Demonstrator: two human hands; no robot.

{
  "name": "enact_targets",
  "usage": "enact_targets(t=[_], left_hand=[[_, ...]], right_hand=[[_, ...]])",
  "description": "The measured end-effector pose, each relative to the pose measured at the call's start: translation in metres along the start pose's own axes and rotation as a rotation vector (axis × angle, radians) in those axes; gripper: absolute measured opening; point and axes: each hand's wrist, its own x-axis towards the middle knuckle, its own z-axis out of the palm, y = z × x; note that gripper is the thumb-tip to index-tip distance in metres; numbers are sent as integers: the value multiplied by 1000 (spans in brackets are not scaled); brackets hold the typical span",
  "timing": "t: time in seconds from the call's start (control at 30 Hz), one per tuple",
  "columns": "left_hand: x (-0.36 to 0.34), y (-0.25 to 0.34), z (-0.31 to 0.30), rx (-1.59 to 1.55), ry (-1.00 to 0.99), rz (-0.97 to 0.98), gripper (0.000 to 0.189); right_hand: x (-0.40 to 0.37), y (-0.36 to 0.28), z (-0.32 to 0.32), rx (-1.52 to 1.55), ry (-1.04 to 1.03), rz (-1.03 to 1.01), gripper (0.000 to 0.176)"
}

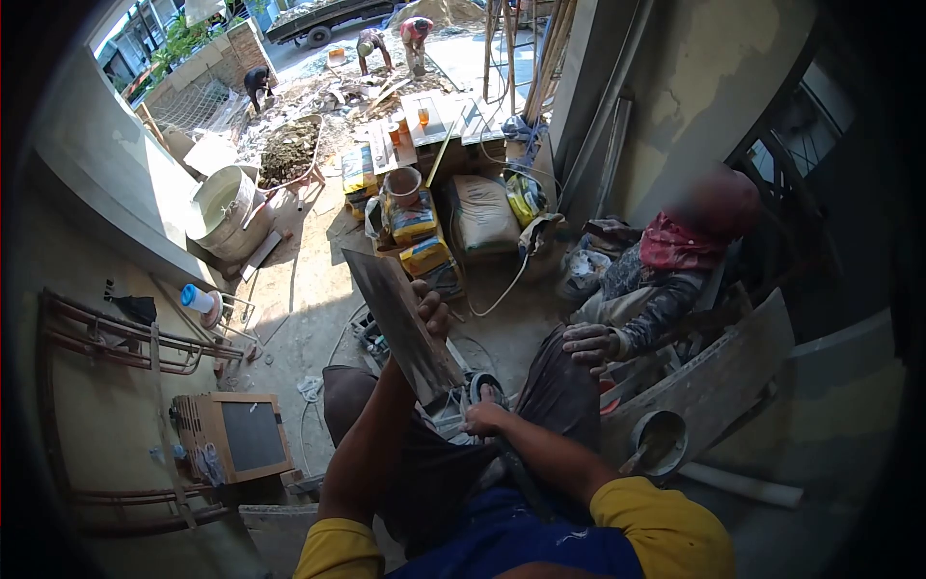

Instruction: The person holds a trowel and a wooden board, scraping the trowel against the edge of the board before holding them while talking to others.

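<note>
My left hand (431,309) is closed around the edge of a long wooden board (394,323), which it holds up at a slant in front of my body. Its lower end comes down close to my right hand (484,419), between my knees. That hand is closed on a dark tool with a round head (486,386); I cannot tell its exact kind, as the fingers cover much of it. Just right of it lies my bent right knee (559,396), where a co-worker's gloved hand (590,344) reaches.
A crouching co-worker (656,270) is close on my right, by a bucket (661,439) and a leaning plank (719,372). Ahead stand cement bags (485,214) and a large tub (224,212). A wooden cabinet (231,437) is at left. Cables cross the floor.
</note>
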Motion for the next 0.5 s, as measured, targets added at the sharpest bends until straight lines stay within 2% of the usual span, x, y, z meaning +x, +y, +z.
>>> enact_targets(t=[0.17, 0.27, 0.5], left_hand=[[3, 1, 0, -16, -18, 12, 44], [8, 0, 4, 8, -64, 4, 40], [12, -4, 1, 36, -32, -15, 39]], right_hand=[[5, 18, 16, -2, 42, -43, 46], [-5, 15, 7, 66, -60, 21, 50], [7, 15, 10, 45, 9, -15, 42]])
